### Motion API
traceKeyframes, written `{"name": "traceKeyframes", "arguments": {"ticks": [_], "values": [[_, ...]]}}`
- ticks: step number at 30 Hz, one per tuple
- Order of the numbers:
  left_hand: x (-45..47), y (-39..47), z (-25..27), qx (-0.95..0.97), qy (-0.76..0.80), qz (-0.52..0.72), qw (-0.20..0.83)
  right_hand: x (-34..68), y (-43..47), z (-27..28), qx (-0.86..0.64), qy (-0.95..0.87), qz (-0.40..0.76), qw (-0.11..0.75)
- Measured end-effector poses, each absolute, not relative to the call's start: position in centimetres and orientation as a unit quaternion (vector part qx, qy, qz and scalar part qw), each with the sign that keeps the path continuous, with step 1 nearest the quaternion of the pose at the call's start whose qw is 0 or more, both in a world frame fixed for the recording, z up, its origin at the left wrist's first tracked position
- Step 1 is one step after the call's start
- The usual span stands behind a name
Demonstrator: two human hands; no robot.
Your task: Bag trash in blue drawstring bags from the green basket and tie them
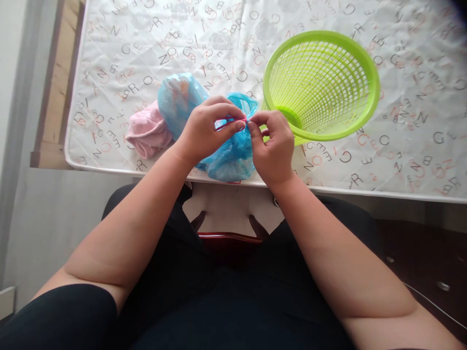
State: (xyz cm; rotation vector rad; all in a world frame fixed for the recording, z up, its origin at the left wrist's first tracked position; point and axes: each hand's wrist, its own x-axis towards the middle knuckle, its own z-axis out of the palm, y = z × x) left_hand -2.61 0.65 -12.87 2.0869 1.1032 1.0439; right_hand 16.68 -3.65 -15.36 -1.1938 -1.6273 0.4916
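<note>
My left hand [209,127] is closed, its thumb and forefinger pinching a thin pinkish-red strand [244,119]. Close against it, my right hand [274,146] pinches the strand's other end between thumb and forefinger. Whether the strand is a string or an elastic band is too small to tell. Beneath both hands lies a crumpled blue plastic bag [233,163]. A rounded, filled-looking blue plastic bundle [181,99] sits left of it; my left hand hides whether the two are joined. A folded pink cloth [148,130] touches that bundle on the left.
A lime-green mesh basket [374,92] lies tipped to the right of my right hand, its wide mouth facing up and right. Everything rests on a table with a white letter-printed cover [412,155]. Its front edge runs just below my hands, above my lap.
</note>
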Motion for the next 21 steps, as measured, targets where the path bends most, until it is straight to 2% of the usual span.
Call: {"name": "traceKeyframes", "arguments": {"ticks": [7,21], "values": [[-2.45,0.50,-13.09,0.771,0.425,0.382,0.283,16.72,-3.58,-15.62,-0.499,-0.674,0.218,0.499],[-1.85,0.16,-13.53,0.771,0.439,0.386,0.254,17.46,-3.27,-15.28,-0.494,-0.699,0.171,0.488]]}}
